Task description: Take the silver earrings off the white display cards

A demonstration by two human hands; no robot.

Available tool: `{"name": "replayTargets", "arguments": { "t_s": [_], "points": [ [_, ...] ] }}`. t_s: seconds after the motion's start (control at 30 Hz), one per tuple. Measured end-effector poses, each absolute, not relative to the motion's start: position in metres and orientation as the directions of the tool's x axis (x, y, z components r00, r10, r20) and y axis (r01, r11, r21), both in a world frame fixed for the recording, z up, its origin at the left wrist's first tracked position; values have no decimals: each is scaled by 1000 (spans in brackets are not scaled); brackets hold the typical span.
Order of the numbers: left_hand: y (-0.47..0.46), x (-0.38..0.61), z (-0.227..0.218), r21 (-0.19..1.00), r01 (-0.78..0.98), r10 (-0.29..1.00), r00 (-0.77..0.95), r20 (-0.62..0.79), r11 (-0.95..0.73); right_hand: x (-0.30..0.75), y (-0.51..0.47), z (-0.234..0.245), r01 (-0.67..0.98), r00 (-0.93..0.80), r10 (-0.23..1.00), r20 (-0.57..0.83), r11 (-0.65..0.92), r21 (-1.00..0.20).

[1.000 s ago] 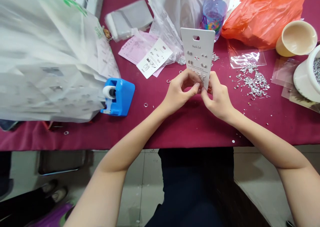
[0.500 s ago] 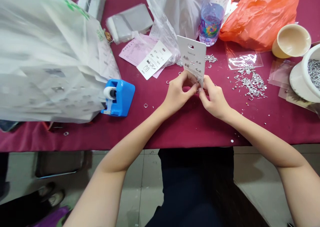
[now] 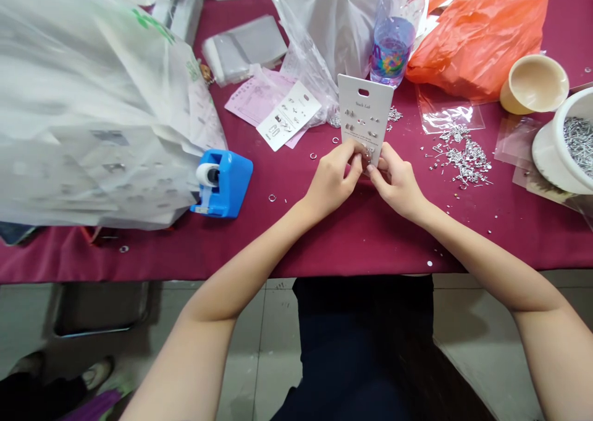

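A white earring card (image 3: pixel 364 110) with a hang slot and several small silver earrings stands upright above the maroon tablecloth (image 3: pixel 352 229). My left hand (image 3: pixel 332 180) pinches its lower left edge. My right hand (image 3: pixel 397 183) pinches the lower right corner, thumb and forefinger closed at the card's bottom row. What sits between the right fingertips is too small to make out.
A blue tape dispenser (image 3: pixel 223 182) sits left of my hands beside big white plastic bags (image 3: pixel 92 99). A second earring card (image 3: pixel 288 115) lies on pink paper. Loose silver pieces (image 3: pixel 463 155), two cups (image 3: pixel 532 84), an orange bag (image 3: pixel 482 31) and a water bottle (image 3: pixel 391 44) are behind and right.
The card and both hands have shifted slightly across the table, and the card has turned to face me more squarely. Both hands keep their pinch on its lower edge.
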State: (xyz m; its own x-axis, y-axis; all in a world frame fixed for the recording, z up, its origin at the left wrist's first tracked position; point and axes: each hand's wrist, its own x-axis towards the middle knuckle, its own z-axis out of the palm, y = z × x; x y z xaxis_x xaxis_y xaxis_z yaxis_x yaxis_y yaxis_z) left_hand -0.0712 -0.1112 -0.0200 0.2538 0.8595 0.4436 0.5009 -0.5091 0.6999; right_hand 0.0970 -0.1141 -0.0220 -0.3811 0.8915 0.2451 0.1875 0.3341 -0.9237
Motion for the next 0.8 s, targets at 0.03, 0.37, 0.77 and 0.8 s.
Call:
{"name": "replayTargets", "arguments": {
  "t_s": [0.03, 0.37, 0.77, 0.8],
  "points": [
    [-111, -71, -21, 685, 506, 850, 268, 453, -524, 97, -114, -22, 187, -377, 895, 239, 327, -926],
    [-111, -70, -25, 544, 464, 709, 356, 608, -699, 97, -109, -25, 14, -276, 945, 175, 186, -983],
    [-89, -81, -55, 778, 357, 855, 197, 479, -518, 96, -107, -24, -181, -399, 907, 139, 71, -981],
    [-88, -80, -55, 802, 310, 858, 236, 456, -511, 96, -107, -23, -182, -399, 906, 143, 74, -981]
  ]
}}
